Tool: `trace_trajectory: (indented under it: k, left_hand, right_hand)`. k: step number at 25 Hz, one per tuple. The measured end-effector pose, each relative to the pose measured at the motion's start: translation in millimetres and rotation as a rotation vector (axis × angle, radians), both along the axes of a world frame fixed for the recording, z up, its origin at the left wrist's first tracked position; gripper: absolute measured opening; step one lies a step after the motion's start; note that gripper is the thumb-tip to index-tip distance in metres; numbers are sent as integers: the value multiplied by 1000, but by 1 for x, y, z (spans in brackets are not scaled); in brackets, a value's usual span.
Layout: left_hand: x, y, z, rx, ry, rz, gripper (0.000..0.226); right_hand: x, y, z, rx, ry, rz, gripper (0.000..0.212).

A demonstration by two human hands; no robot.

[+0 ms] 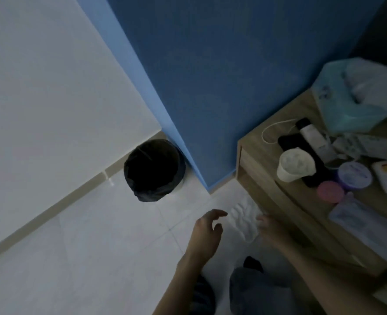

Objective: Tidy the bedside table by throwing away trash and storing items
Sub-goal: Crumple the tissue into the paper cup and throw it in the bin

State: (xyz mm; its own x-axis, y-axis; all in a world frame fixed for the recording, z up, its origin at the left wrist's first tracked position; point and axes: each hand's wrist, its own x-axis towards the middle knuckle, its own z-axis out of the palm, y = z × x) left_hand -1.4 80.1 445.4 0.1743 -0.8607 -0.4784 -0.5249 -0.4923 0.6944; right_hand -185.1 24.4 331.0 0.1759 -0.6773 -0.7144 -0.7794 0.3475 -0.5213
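Task looks barely started. Bedside table [253,144], wooden, at right against the blue wall [222,76], top crowded. Largest on it: tissue pack [351,103] in greenish wrap at the back, white tissue poking out. Flat clear packet [367,226] at the front edge. Black flat thing [287,142] with a white tube [312,135] lying across it, thin white cord [276,127] looped behind. White paper cup [294,164] lies tipped near the left edge. Purple-lidded jar [354,173], small pink lid [330,191] just beside it. Nothing visibly stored yet.

Bin [154,169] with black liner stands on the floor in the corner, well apart from the table; inside too dark to tell contents.

White crumpled paper [242,220] hangs low by the table's front, between the hands. Right hand [269,225] pinches its edge, grip blurred. Left hand [207,230] is empty, fingers loosely spread and curled, just beside the paper. Probably this trash goes to the bin next; the rest is left to sort.

Writing: print on tissue pack, jar lid and packets, all too blurred to read. No brand legible.
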Motion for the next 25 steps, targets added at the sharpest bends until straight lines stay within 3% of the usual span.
trace_trajectory:
  k: [2, 7, 13, 20, 25]
  left_hand:
    - [-6, -9, -68, -1, -65, -61, 40]
    - [-23, 6, -221, 106, -88, -127, 48]
    - [-32, 27, -319, 172, -81, -158, 51]
    - [-27, 14, -352, 137, -73, -123, 50]
    - [-35, 2, -313, 39, -24, -52, 55]
  right_hand:
    - [6, -11, -63, -47, 66, 109, 42]
    - [8, -14, -220, -96, 252, 542, 50]
    - [2, -17, -327, 26, 399, 814, 48]
    - [15, -19, -351, -124, 379, 815, 38]
    - [27, -29, -290, -312, 89, 643, 36]
